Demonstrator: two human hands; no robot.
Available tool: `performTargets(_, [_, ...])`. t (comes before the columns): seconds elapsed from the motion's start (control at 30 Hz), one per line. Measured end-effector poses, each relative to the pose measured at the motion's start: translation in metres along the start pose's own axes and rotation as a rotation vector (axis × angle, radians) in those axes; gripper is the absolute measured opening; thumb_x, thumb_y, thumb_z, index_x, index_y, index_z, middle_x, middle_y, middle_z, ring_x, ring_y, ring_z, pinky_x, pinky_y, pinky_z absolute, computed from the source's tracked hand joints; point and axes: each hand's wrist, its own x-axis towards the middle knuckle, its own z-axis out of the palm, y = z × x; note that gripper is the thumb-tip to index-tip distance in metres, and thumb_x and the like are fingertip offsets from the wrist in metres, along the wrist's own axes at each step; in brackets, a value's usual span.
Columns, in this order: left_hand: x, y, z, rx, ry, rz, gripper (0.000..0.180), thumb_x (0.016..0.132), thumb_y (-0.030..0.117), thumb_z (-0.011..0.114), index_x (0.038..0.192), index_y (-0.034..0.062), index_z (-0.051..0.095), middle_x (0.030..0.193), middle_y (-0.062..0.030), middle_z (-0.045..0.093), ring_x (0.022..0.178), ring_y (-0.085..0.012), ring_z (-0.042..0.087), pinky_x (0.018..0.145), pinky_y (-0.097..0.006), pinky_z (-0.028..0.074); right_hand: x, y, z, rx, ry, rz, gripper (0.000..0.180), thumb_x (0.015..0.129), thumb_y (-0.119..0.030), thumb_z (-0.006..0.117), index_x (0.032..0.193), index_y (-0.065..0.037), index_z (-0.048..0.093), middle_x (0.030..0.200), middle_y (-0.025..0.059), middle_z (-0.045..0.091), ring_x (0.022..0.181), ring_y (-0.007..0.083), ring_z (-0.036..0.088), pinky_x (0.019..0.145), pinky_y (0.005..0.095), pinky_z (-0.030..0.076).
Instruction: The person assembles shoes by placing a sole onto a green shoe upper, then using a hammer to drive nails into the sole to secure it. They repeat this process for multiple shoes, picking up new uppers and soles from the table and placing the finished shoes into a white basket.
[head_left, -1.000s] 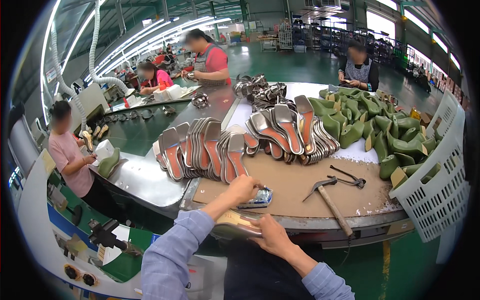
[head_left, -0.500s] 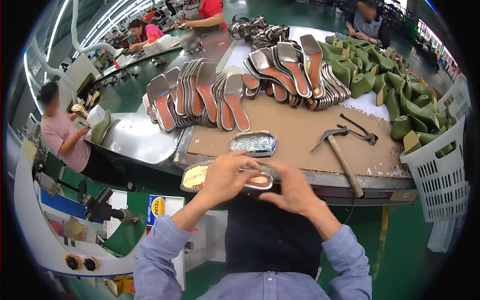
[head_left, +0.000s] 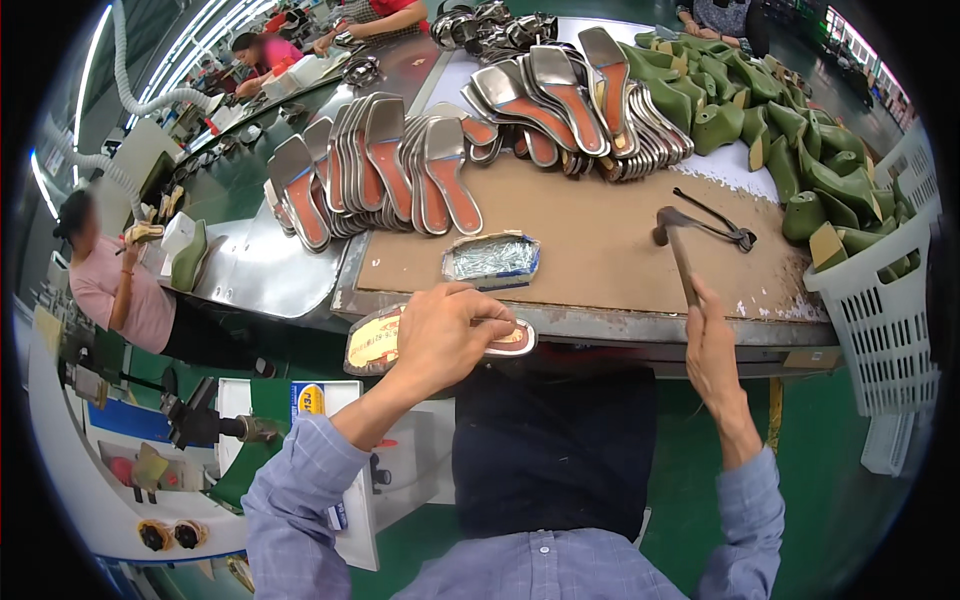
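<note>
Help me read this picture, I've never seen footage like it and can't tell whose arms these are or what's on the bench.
There is no machine here: a person wears a wide-angle camera on the head, looking down, so the blue-sleeved arms at the bottom are their own, and straight edges look bent. The left hand presses on a shoe insole at the near edge of the workbench. The right hand grips the handle of a hammer whose head rests on the bench. Also there: a small tray of nails, pincers, rows of silver and orange insoles, green shoe lasts and a white basket. Other workers sit on the left.
</note>
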Motion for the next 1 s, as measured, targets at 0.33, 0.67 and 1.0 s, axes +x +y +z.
performTargets(0.33, [-0.004,-0.012,0.008,0.067,0.16,0.344,0.014,0.079,0.029,0.08,0.082,0.0153,0.08,0.096,0.0013,0.076,0.09,-0.0238,0.069,0.075,-0.04,0.051,-0.038,-0.093,-0.037,0.391,-0.179,-0.105,0.046,0.098,-0.002,0.06,0.143,-0.003,0.051,0.099,0.0179,0.069,0.071,0.0172,0.061,0.07,0.0288,0.052])
performTargets(0.67, [-0.008,-0.005,-0.006,0.141,-0.021,0.187,0.043,0.075,0.04,0.083,0.107,0.0139,0.073,0.103,-0.0061,0.073,0.106,-0.0305,0.064,0.092,-0.043,0.047,-0.034,-0.125,-0.031,0.357,-0.313,-0.192,0.046,0.095,-0.002,0.064,0.14,-0.004,0.054,0.11,0.0196,0.072,0.081,0.0279,0.072,0.072,0.0357,0.057])
performTargets(1.0, [-0.009,-0.025,-0.016,0.328,-0.131,0.289,0.056,0.076,0.053,0.079,0.115,0.0138,0.068,0.105,-0.0092,0.069,0.108,-0.0318,0.061,0.093,-0.045,0.045,-0.058,-0.086,-0.029,0.519,-0.198,0.088,0.05,0.096,0.0,0.065,0.143,-0.006,0.05,0.089,0.0098,0.069,0.065,0.0103,0.059,0.063,0.0246,0.05])
